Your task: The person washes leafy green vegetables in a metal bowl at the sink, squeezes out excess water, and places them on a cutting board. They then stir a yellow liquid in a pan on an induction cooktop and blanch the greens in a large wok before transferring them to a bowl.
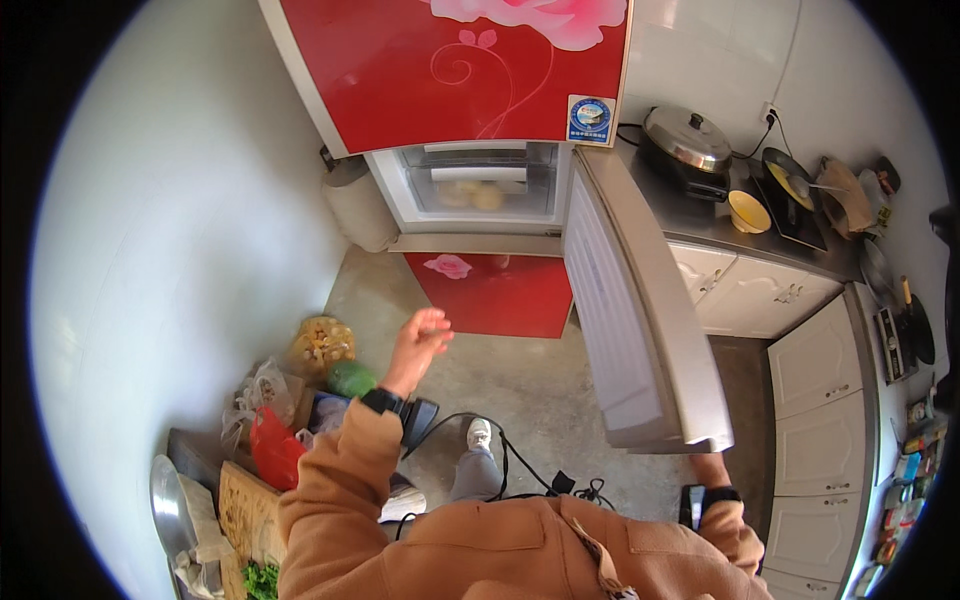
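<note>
A red refrigerator [460, 80] with a pink flower print stands ahead of me. Its middle door [640, 300] is swung out to the right, showing a clear-fronted drawer [485, 185] with pale round things inside. My left hand [423, 338] is raised before the lower red door [500, 300], fingers loosely bent and apart, with nothing in them. On that wrist is a dark band [385, 402]. My right hand [708, 468] is at the free outer edge of the swung-out door, which hides its fingers; whether they grip it I cannot tell.
At the right, a counter holds an electric pan [690, 140], a yellow bowl [748, 212] and a frying pan [790, 178]. White cabinets [820, 380] line that side. Bags [275, 445], a green melon-like thing [350, 378] and a cutting board [250, 510] are at the left. Black cables [510, 450] cross near my feet.
</note>
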The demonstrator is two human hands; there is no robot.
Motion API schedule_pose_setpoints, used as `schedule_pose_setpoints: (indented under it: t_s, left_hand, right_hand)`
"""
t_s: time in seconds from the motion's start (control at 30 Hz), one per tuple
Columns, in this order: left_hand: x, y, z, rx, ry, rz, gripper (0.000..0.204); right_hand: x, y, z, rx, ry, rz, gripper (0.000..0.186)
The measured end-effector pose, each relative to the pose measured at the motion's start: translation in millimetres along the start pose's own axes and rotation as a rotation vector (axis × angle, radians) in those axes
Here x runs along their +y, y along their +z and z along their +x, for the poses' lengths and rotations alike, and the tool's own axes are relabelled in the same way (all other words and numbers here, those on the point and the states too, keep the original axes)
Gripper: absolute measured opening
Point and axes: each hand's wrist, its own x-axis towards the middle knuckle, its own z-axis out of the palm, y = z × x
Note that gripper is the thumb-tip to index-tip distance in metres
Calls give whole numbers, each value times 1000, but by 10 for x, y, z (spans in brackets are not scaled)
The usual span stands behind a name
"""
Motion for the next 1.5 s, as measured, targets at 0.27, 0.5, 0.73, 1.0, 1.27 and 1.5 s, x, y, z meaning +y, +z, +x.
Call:
schedule_pose_setpoints:
  t_s: [0.27,0.5,0.73,1.0,1.27,1.5]
  left_hand:
    - [-222,393,2747,10,-119,-352,44]
    - [-477,502,4809,126,-410,-859,27]
    - [-641,592,4777,188,-408,-1062,20]
    - [-547,484,4140,196,-436,-1007,39]
    - [-443,286,3504,71,-432,-972,13]
    - [309,-362,3763,-445,-405,-43,23]
  right_hand:
    - [488,-466,178,843,291,670,25]
    - [-316,733,1019,99,1019,535,29]
    - [-1174,1782,2897,-395,327,91,15]
    - [-1985,2276,4009,-409,199,169,16]
    - [-2135,2467,4324,-261,166,137,16]
    - [-1987,2452,4413,-326,245,189,15]
